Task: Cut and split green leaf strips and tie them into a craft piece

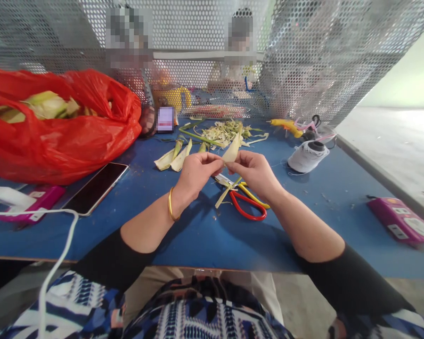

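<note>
A pale corn husk (232, 149) points upward between my hands. My left hand (201, 172), with a gold bangle at the wrist, pinches its lower left side. On the other side, my right hand (255, 172) pinches the husk with thumb and fingers. Under my hands lie scissors (249, 212) with one red and one yellow handle, blades partly hidden. A narrow husk strip (223, 197) crosses the scissors. To the left rest several cut husk pieces (175, 159). Behind the hands is a pile of husk scraps (222, 132).
A red plastic bag (102, 141) of husks stands at left, near a phone (96, 188) and white cable (70, 230). On the right are a white thread spool (307, 157), a yellow tool (288, 126) and a purple box (403, 219). Perforated metal mesh (205, 28) borders the blue table (198, 245).
</note>
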`<state>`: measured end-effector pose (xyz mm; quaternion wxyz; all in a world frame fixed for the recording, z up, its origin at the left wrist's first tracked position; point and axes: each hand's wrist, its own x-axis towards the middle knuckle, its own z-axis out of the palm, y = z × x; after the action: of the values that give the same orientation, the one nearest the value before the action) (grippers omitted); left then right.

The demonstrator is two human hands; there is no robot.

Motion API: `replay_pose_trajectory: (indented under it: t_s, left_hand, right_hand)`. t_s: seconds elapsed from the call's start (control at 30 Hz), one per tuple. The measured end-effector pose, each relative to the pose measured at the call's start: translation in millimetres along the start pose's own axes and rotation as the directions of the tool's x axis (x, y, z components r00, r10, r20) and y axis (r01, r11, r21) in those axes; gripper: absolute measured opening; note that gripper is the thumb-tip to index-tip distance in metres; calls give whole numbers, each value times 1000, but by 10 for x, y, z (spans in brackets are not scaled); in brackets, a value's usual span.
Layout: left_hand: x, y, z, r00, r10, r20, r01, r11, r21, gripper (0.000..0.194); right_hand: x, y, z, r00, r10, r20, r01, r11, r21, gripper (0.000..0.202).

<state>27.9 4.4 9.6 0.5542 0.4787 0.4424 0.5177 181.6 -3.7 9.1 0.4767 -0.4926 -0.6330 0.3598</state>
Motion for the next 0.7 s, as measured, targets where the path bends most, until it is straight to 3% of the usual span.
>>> replay_pose_trajectory:
  t_s: [0.2, 0.33, 0.43, 0.5, 0.53, 0.6, 0.63, 0.7]
  left_hand:
    - [-30, -83, 47, 993, -115, -38, 106, 975, -195, 21]
    - [-44, -113, 68, 987, -151, -55, 136, 965, -223, 19]
    - [-25, -91, 56, 980, -182, -80, 163, 966, -199, 13]
    - [-4, -66, 40, 974, -196, -115, 174, 969, -174, 10]
    - [9, -55, 33, 970, -204, -133, 182, 970, -161, 10]
    - [33, -38, 20, 962, -223, -157, 203, 970, -137, 10]
    - [45, -34, 15, 958, -236, -159, 217, 968, -128, 11]
    - [66, -34, 9, 950, -270, -154, 252, 959, -127, 13]
  right_hand:
    - [-35, 29, 85, 990, -8, -139, 2, 999, -40, 16]
    - [-54, 83, 171, 988, -13, -153, 2, 997, -76, 17]
    - [-19, 23, 90, 991, -63, -121, 46, 989, -138, 14]
    - [-2, -73, -57, 985, -126, -114, 89, 956, -281, 11]
    - [-11, -127, -147, 984, -139, -111, 83, 912, -401, 10]
    - [-83, -223, -315, 999, -53, -1, 38, 725, -688, 10]
    - [-146, -255, -377, 996, 63, 69, 17, 605, -796, 11]
    - [-307, -273, -432, 935, 301, 188, 45, 425, -904, 14]
